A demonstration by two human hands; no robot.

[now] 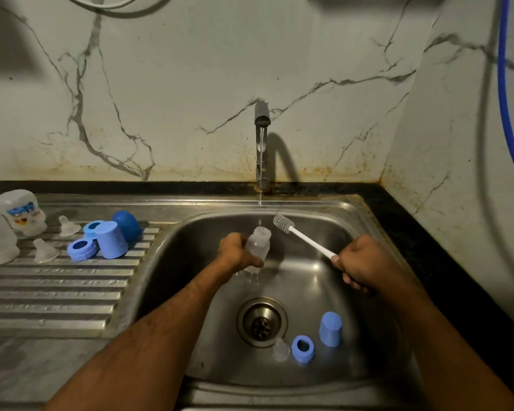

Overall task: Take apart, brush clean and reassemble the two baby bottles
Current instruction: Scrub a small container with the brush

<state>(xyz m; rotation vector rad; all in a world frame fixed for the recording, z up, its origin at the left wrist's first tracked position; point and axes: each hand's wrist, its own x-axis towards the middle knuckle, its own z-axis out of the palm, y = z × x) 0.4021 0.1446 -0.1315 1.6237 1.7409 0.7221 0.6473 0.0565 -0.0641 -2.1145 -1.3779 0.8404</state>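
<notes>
Lying nearest in the steel sink (365, 223), by the drain (261, 321), are a clear teat (280, 349), a blue collar ring (302, 348) and a blue cap (330, 328). Above them, the left hand (236, 252) curls its fingers round a clear baby bottle (258, 244) under the tap's (262, 143) stream; the right hand (365, 265) grips a white bottle brush (303, 237), bristles beside the bottle's mouth. More bottles, teats, rings and caps sit on the left drainboard (57, 292).

Steel sink unit (72, 295): ribbed drainboard is carrying two inverted clear bottles (0, 235), two teats (43, 251), blue rings (80, 248) and caps (111, 239). Basin floor is holding one cap (330, 328), ring (302, 348) and teat (280, 350) beside the drain (261, 321).
</notes>
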